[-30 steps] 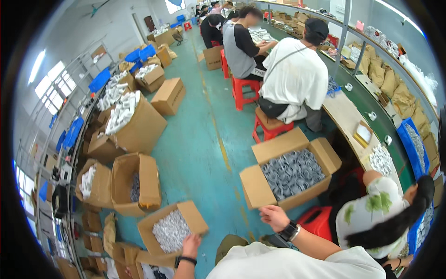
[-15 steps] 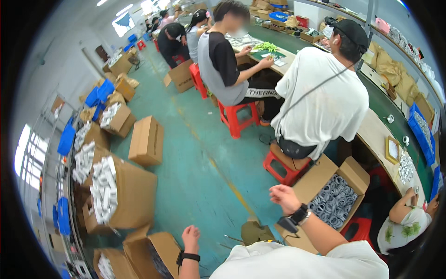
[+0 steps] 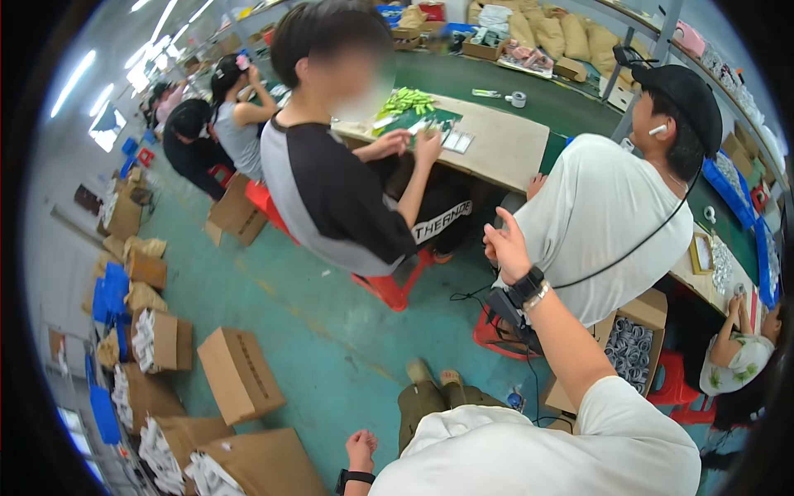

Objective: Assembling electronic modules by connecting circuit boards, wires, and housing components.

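My right hand [image 3: 508,245] is raised in front of me beside the back of a seated person in a white shirt [image 3: 600,223]. Its index finger is stretched out, the others are partly curled, and it holds nothing. A black watch [image 3: 526,286] and a light bracelet are on that wrist. Low near my body, my left hand [image 3: 361,450] has its fingers curled in, with nothing seen in them. A dark band [image 3: 357,477] circles the left wrist. Next to the white-shirted person, another seated person [image 3: 331,165] handles small green pieces at the table [image 3: 504,140].
Cardboard boxes [image 3: 240,376] stand along the left, several filled with white parts. An open box of grey rings [image 3: 630,351] sits at the right. Red stools [image 3: 389,289] and a black cable lie along the table side. Blue bins [image 3: 732,186] line the far right.
I have moved forward, closer to the two seated people. My right hand has risen and its index finger now stretches out. My left hand is lower, and the ring box has shifted right.
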The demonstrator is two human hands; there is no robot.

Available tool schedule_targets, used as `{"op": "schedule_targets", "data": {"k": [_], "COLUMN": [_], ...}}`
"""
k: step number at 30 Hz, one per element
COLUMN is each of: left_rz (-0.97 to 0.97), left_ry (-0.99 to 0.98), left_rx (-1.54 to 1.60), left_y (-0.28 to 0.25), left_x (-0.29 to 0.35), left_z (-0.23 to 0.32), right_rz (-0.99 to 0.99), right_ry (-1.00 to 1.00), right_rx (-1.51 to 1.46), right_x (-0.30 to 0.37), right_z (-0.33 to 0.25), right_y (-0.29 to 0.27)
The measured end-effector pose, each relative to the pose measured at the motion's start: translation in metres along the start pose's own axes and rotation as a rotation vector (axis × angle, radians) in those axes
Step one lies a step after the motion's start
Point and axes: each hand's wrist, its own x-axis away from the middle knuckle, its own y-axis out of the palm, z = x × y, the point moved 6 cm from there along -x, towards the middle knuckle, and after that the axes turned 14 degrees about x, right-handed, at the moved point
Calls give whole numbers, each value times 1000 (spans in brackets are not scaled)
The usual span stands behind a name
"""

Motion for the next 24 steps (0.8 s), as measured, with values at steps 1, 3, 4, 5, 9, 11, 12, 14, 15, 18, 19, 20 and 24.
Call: {"op": "schedule_targets", "data": {"k": [1,3,4,5,9,11,12,14,15,18,19,20,24], "left_rz": [-15,-57,-53,-62,-206,-447,-449,-683,-728,-743,-735,-748,-685], "left_ry": [-45,-81,-86,-84,-55,28,23,152,170,255,250,237,90], "left_rx": [-34,-102,-112,-122,-419,-646,-657,-890,-1000,-1002,-1011,-1072,-1284], "left_y": [8,41,55,73,111,170,192,247,275,309,318,329,345], "left_x": [-11,-45,-58,-77,-137,-130,-127,-110,-104,-131,-138,-144,-189], "left_z": [18,56,69,87,127,157,168,184,192,192,189,188,163], "right_rz": [69,118,134,185,260,264,272,379,410,414,428,479,634], "right_ry": [4,2,-32,-34,67,125,133,108,97,56,101,66,-92], "right_rx": [53,97,91,106,121,91,87,82,80,50,20,38,338], "right_x": [-21,-63,-74,-85,-116,-126,-134,-152,-165,-230,-253,-278,-409], "right_z": [-8,-14,-14,-13,13,24,25,26,25,36,37,33,22], "right_y": [3,5,13,17,4,-5,-7,-13,-18,-25,-26,-32,-74]}}
